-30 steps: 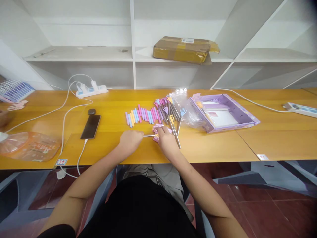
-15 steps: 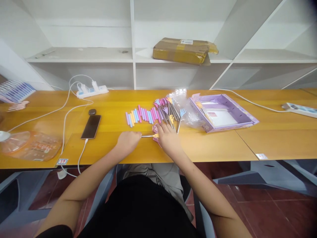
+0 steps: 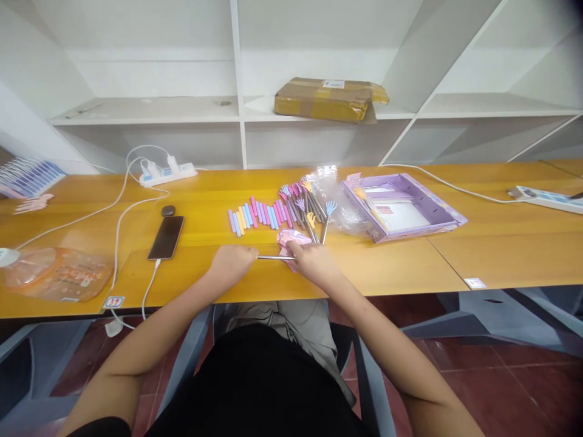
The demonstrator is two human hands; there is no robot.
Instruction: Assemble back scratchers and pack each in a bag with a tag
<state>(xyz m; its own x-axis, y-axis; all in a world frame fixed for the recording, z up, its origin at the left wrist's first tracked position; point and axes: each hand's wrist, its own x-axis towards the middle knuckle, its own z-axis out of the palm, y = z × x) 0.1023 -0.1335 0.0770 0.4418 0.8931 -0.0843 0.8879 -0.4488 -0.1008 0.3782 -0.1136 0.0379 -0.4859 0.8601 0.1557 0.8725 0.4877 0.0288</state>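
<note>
Between my hands a back scratcher (image 3: 274, 257) with a metal rod lies sideways above the table. My left hand (image 3: 231, 265) is closed round its left end. My right hand (image 3: 316, 261) is closed round the other end and hides the head. Pink printed cards (image 3: 285, 238) lie beneath and behind the right fingers. Just beyond are several back scratchers (image 3: 312, 224) with metal rods and coloured hand-shaped heads. To their left runs a row of pink, purple, blue and yellow tubes (image 3: 259, 214).
A purple open box (image 3: 412, 227) stands right of a clear plastic bag (image 3: 350, 215). On the left are a phone (image 3: 166, 237), a small black object (image 3: 168, 210), a power strip (image 3: 168, 175) with white cables and an orange-labelled bottle (image 3: 59, 273). A taped carton (image 3: 323, 100) rests on the shelf.
The right hand has drawn slightly nearer and now covers the yellow head that showed before. More of the rod and the pink cards is visible. The camera view has shifted slightly.
</note>
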